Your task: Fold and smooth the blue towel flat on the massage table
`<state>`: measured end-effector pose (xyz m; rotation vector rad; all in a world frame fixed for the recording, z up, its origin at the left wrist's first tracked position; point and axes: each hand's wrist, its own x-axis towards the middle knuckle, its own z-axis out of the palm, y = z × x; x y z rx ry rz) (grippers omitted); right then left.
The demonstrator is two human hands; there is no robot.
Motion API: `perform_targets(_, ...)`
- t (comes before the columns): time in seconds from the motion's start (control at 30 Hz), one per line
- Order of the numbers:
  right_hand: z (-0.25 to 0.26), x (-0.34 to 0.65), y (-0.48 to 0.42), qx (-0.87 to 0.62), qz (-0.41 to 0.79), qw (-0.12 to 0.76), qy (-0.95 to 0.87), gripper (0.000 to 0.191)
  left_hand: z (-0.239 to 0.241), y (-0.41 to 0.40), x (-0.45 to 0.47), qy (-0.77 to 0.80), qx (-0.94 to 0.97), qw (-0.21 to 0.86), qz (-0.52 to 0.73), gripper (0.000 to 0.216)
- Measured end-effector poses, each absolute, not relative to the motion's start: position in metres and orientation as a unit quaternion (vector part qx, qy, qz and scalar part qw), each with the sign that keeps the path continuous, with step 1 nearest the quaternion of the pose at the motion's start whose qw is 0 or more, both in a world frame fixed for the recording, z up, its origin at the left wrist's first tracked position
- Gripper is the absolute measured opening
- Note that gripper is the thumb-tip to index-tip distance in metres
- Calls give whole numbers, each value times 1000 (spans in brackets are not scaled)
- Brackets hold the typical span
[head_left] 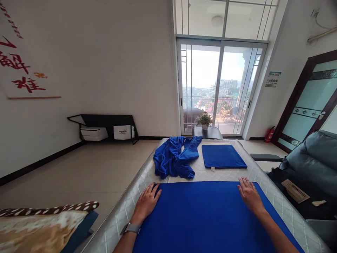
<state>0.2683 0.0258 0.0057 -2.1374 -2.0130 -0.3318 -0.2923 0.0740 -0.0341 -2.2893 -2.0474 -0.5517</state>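
Observation:
A blue cloth (200,214) lies spread flat on the quilted mattress (123,209). At its far left corner rests my left hand (147,198), palm down, fingers stretched out along the edge. My right hand (250,195) lies flat near the far right corner, its fingertips reaching the cloth's far edge. Beyond them, a crumpled blue cloth (175,158) sits in a loose heap on the left. To its right is a neatly folded blue cloth (223,156) with a small white tag at its near edge. Neither hand grips anything.
Patterned bedding (44,228) is at the lower left. A dark armchair (313,165) with a cardboard piece (295,190) on it stands at the right. Past the mattress are a chair (214,133) bearing a potted plant (204,120), and a black rack (107,121) along the wall.

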Motion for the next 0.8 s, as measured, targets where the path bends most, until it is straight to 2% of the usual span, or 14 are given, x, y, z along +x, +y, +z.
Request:
perform_targets(0.2,34,123,11,-579,3,164,-799,63,-32,72,-291,-660,-729,10,-183,56)
perform_targets(0.43,30,-13,3,-452,113,179,-866,65,-32,72,-291,-649,-739,32,-179,55)
perform_targets(0.63,25,-56,14,-467,149,160,-857,74,-36,75,-292,-641,-746,45,-172,55)
perform_targets(0.8,12,-53,25,-488,154,144,-847,73,-32,73,-290,-648,-740,39,-175,54)
